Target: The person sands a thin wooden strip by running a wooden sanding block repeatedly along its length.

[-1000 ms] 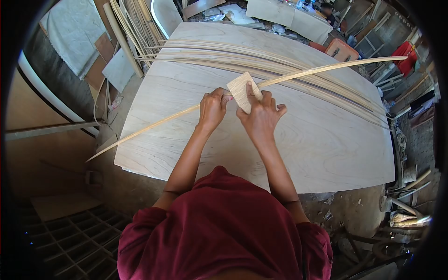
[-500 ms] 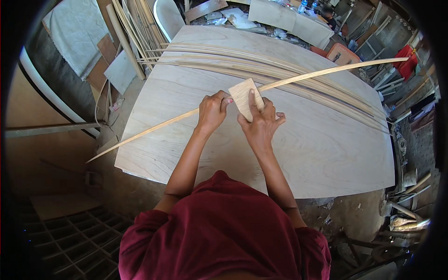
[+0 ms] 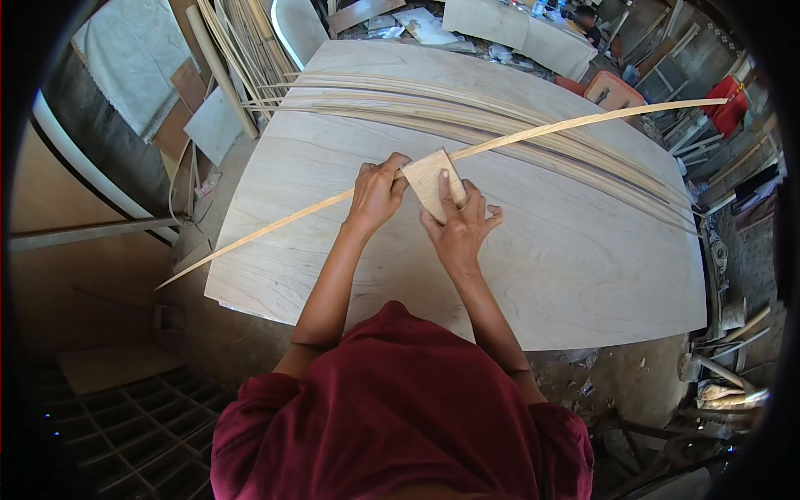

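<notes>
A long, thin wooden strip [image 3: 567, 125] runs slantwise over the pale plywood sheet [image 3: 575, 287], its far end reaching out to the right and its near end past the left edge. My left hand [image 3: 377, 197] is closed around the strip near its middle. Just right of it, my right hand [image 3: 462, 227] grips a flat, light wooden block [image 3: 427, 181], with the index finger stretched along its face. The block lies across the strip and covers part of it. Whatever is on the block's underside is hidden.
Behind the strip, several similar thin strips [image 3: 400, 117] lie in a row across the sheet. More strips [image 3: 242, 50] lean at the back left beside a white chair [image 3: 298, 33]. An orange chair [image 3: 612, 92] and a seated person [image 3: 587, 29] are at the back right.
The block and my right hand have shifted slightly left and toward me along the strip. My left hand has turned a little, its fingers now higher. The strip has barely moved.
</notes>
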A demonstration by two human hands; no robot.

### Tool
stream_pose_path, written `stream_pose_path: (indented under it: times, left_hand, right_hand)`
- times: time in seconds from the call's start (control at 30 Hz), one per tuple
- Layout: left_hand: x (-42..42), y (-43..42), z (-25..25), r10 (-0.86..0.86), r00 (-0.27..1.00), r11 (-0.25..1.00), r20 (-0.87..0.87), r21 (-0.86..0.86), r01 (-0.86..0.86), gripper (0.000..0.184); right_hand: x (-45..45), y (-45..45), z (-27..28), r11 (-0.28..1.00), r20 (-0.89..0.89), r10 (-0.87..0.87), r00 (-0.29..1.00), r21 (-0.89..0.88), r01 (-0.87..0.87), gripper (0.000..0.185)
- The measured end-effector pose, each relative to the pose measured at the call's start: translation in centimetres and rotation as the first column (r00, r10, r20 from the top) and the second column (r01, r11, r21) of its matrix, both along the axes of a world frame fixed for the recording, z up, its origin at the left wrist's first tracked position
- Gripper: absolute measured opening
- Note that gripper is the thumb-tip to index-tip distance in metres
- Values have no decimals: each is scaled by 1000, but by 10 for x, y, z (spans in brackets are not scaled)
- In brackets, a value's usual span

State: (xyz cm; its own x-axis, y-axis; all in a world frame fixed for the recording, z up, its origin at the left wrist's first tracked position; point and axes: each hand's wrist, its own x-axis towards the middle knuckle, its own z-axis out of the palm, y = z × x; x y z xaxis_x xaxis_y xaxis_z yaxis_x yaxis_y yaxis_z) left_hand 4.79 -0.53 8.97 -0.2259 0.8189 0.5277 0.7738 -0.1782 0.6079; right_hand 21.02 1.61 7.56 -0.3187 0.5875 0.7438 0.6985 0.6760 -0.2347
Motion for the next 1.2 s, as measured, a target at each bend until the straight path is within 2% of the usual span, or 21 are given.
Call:
stream_pose_path:
  times: [0.03,0.1,0.17,0.23,0.3,0.37,0.4,0.43,0.5,0.53,0.57,0.63,0.67,0.73,0.77,0.9,0.97,1.07,1.1,1.17,1.2]
  left_hand:
    - [1,-2,1,7,1000,1000,-14,13,-7,18]
    - [3,-7,8,10,1000,1000,-9,-18,-10,16]
    - [3,-7,10,11,1000,999,-3,-34,-11,14]
    - [2,-5,4,-5,1000,1000,-13,25,5,10]
    - [3,-4,0,-16,1000,1000,8,15,16,10]
    - [5,-1,-3,-22,999,1000,31,3,22,11]
    - [5,-1,-4,-24,1000,996,18,82,22,11]
    - [5,-1,-4,-24,1000,987,4,159,23,11]
    - [6,-4,-2,-5,1000,992,20,123,3,11]
    - [5,-6,-1,19,999,996,41,87,-22,11]
    - [5,-7,1,23,999,996,40,85,-26,11]
    - [5,-12,1,-30,999,997,36,72,28,11]
    - [5,-14,-1,-27,999,997,42,72,24,11]
    - [6,-14,-4,16,999,996,36,92,-19,12]
    - [7,-15,-5,11,999,996,38,90,-14,12]
    - [7,-13,-5,26,999,998,22,62,-27,13]
    - [5,-13,-8,19,1000,997,10,73,-20,13]
    - [2,-14,-8,18,1000,998,-12,54,-17,11]
    - [2,-16,-6,1,1000,999,-17,45,0,10]
    - [2,-19,-3,-20,1000,1000,-14,24,20,9]
    - [2,-21,-1,-29,1000,1000,4,-2,29,10]
  right_hand:
    - [1,0,0,1000,10,6,1000,-24,-6,75]
    - [10,12,9,999,-31,-8,999,35,9,76]
    - [22,25,25,993,-158,-113,981,0,115,77]
    - [23,35,30,993,-197,-121,973,-28,118,76]
    - [24,36,25,990,-239,-142,961,-60,131,76]
    - [16,31,5,1000,-333,-9,943,-2,9,75]
    - [10,18,1,999,-235,-23,972,36,32,74]
    - [5,6,-4,999,-237,-24,971,34,33,74]
    - [-4,-7,-9,1000,-46,8,999,-13,-9,74]
    - [-2,-4,-7,1000,-37,-1,999,-11,1,74]
    - [2,2,-2,1000,-38,3,999,-13,-4,74]
    - [13,17,10,995,-209,-85,974,37,94,73]
    - [19,24,18,995,-204,-82,976,36,91,73]
    - [31,34,30,978,-275,-210,938,-60,201,73]
    - [32,32,30,976,-272,-216,938,-61,207,73]
    - [17,11,7,993,-293,-116,949,-17,116,75]
    - [3,-9,-6,1000,-94,-8,996,8,9,75]
    - [-1,-10,-13,1000,-80,23,997,-15,-24,76]
    - [0,-8,-12,999,-80,24,997,-23,-26,76]
    - [9,6,-5,997,-174,-22,985,75,36,74]
    - [14,8,6,997,-224,-54,973,35,64,71]
